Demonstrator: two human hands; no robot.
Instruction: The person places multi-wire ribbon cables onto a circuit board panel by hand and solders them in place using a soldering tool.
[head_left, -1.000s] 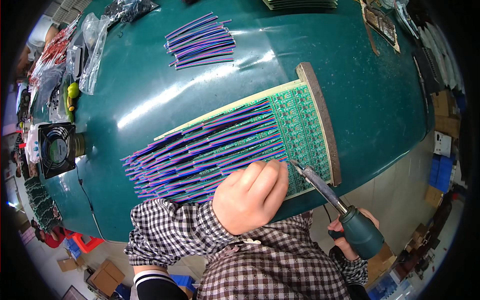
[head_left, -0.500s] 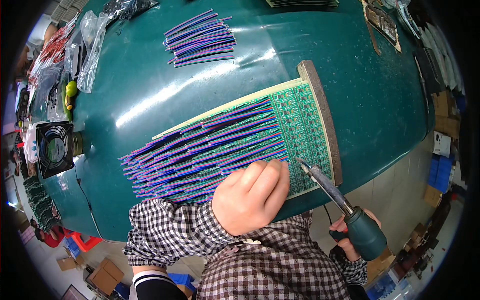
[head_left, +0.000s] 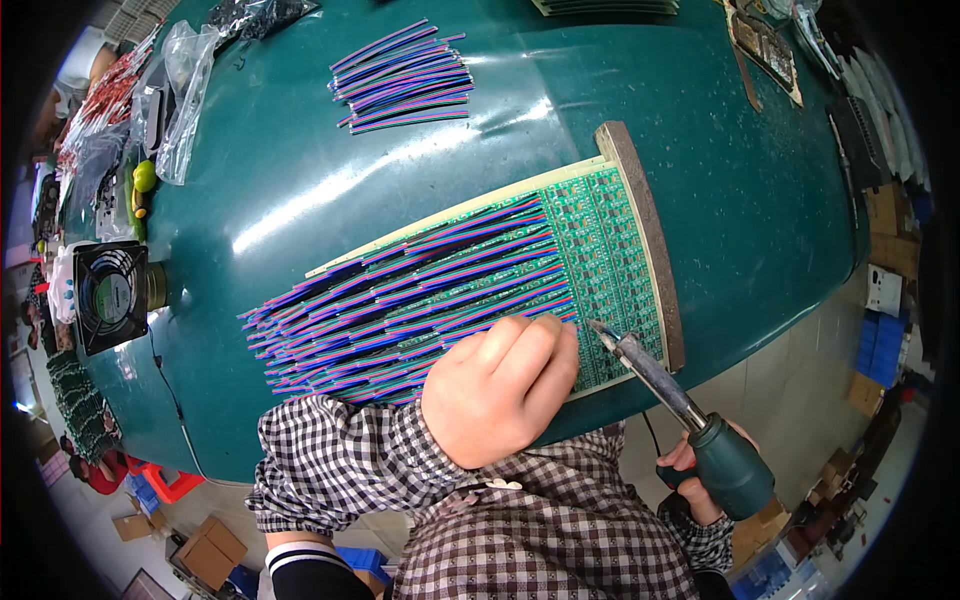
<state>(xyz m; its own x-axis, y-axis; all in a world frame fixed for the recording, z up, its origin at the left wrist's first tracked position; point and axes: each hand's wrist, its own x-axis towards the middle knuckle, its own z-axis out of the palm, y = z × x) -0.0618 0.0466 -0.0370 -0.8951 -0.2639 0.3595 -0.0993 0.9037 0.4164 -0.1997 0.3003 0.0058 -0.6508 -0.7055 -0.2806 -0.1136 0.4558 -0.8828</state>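
Note:
A green circuit board panel (head_left: 603, 225) lies on the table, with many small boards joined in rows. Rows of multicoloured ribbon wires (head_left: 400, 300) in blue, red, green and black run left from it. My left hand (head_left: 500, 385) is closed, fingers curled down over the panel's near part by the wire ends. Its fingertips are hidden, and so is whatever they pinch. In my right hand (head_left: 690, 480) is a soldering iron (head_left: 735, 470) with a thick dark green body. Its metal tip points up-left, over the bare boards just right of my left fingers.
A brown bar (head_left: 645, 240) stands along the panel's right edge. Loose ribbon wires (head_left: 400, 80) lie in a bundle at the back. A small black fan (head_left: 110, 298) sits at the left edge, beneath plastic bags (head_left: 185, 100). A worn tray (head_left: 765, 50) is at the far right.
My left hand has shifted very slightly at the wire ends. The soldering iron stays in nearly the same place, its tip close to the left fingers.

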